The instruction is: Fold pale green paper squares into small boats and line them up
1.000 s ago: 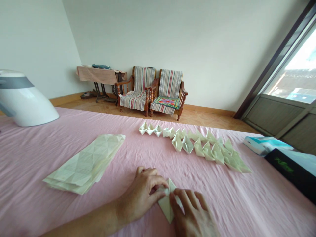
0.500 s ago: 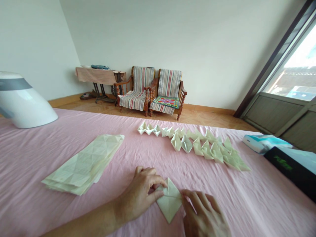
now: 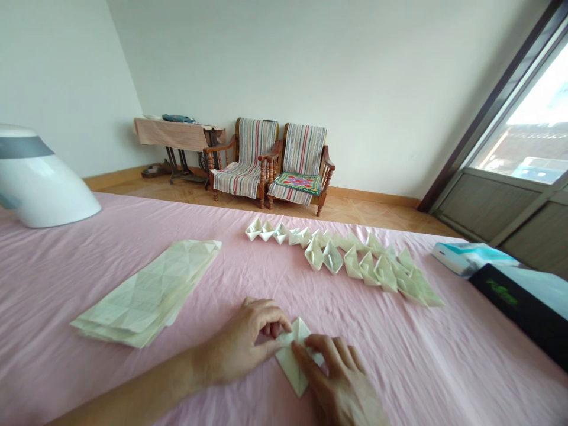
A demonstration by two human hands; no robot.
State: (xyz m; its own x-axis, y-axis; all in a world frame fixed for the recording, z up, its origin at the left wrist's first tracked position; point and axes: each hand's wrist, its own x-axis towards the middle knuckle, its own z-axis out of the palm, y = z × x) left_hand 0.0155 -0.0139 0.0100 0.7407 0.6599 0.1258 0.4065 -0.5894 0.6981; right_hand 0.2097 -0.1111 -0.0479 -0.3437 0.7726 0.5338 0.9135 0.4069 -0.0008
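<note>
A small cream folded paper piece lies on the pink tablecloth near the front edge. My left hand pinches its left side with curled fingers. My right hand presses on its right side, the index finger laid across the paper. A stack of creased cream paper sheets lies to the left of my hands. Farther back runs a row of several finished folded paper boats.
A white rounded appliance stands at the far left of the table. A white and teal box and a black box sit at the right edge. Two striped wooden armchairs and a small table stand by the far wall.
The paper piece lay spread open as a diamond half a second ago; my right hand has moved back over it and now presses its right half down.
</note>
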